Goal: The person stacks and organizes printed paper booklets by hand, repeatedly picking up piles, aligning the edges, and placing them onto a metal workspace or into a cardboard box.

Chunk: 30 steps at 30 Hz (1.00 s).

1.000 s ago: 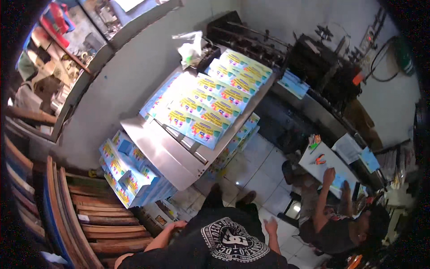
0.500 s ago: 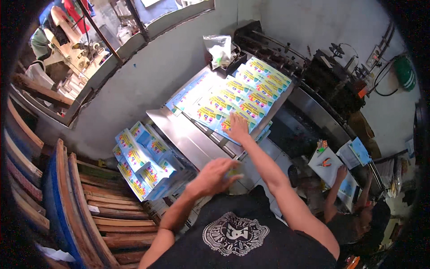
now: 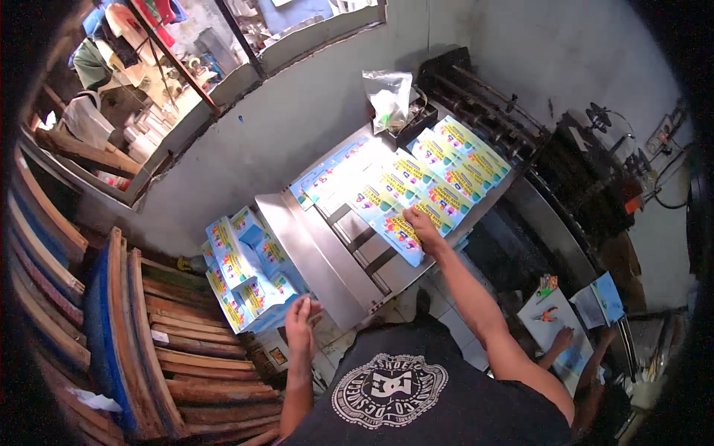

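Rows of printed sheets (image 3: pixel 442 186), blue and white with yellow lettering, cover the right part of a metal table. At their near edge my right hand (image 3: pixel 422 227) is closed, its fingers gripping the edge of one printed sheet (image 3: pixel 400 236) that juts out over the table's dark bars. How many layers it grips I cannot make out. My left hand (image 3: pixel 303 321) is raised in front of the table, palm inward, its fingers slightly bent and holding nothing. Beside it on the left stands a stack of similar printed sheets (image 3: pixel 242 271), some bent up.
The metal table (image 3: pixel 309 249) adjoins a dark machine with rollers (image 3: pixel 483 97). A black box (image 3: pixel 405 128) with a clear plastic bag sits at its back. Wood-framed panels (image 3: pixel 193 349) lean at the left. At the right, another person's hands (image 3: pixel 563 340) are over a white board with orange-handled pliers (image 3: pixel 549 315).
My right hand has gone from spread on the sheets to closed at a sheet's edge. My left hand has moved left, away from the table's front. More of the dark bars shows.
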Each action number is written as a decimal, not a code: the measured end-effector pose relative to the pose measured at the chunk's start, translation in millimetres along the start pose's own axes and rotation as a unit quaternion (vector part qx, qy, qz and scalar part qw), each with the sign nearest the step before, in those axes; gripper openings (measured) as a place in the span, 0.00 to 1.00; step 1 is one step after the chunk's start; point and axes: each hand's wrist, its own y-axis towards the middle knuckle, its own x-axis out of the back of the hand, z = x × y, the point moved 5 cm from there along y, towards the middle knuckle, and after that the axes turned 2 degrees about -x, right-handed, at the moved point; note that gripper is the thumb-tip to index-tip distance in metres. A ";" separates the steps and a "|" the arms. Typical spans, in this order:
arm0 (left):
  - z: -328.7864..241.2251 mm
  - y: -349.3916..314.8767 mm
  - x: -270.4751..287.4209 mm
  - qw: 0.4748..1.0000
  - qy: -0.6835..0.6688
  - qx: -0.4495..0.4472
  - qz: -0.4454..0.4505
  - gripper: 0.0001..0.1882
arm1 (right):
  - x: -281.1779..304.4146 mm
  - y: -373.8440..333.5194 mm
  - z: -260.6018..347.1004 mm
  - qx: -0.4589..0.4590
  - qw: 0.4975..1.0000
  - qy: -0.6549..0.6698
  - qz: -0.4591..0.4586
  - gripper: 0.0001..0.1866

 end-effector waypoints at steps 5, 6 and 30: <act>-48.4 34.8 -150.1 0.996 -0.027 -0.083 0.035 0.27 | 31.1 -28.2 69.8 -0.040 0.966 0.211 0.145 0.14; -50.9 38.0 -178.6 0.994 -0.039 -0.094 0.051 0.28 | 35.6 -40.7 92.1 -0.057 0.961 0.227 0.147 0.14; -111.4 16.1 -326.4 0.961 -0.092 -0.183 0.187 0.47 | 77.8 -93.6 167.8 -0.093 0.944 0.225 0.221 0.15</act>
